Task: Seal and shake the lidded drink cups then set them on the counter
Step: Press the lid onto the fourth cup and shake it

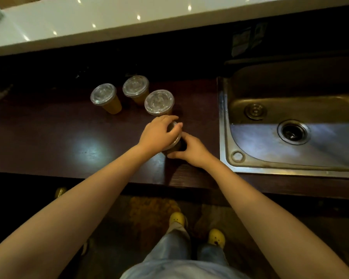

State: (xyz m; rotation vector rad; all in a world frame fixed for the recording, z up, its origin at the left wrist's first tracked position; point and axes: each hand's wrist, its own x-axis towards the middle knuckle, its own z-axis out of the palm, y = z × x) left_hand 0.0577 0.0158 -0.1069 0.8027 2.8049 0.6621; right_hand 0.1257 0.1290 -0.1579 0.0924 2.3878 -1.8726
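Observation:
Three lidded plastic cups of orange drink stand on the dark counter (48, 137): one at the left (104, 95), one behind (135, 86), one nearest my hands (159, 102). A further cup with a clear lid (174, 138) sits in front of them, mostly hidden. My left hand (158, 132) lies palm down over its lid, fingers curled around the rim. My right hand (191, 150) grips the cup's side from the right.
A steel sink (250, 164) with a drain is set into the counter right beside my right hand. A raised white ledge (109, 21) runs along the back. The counter's front edge is just below my forearms.

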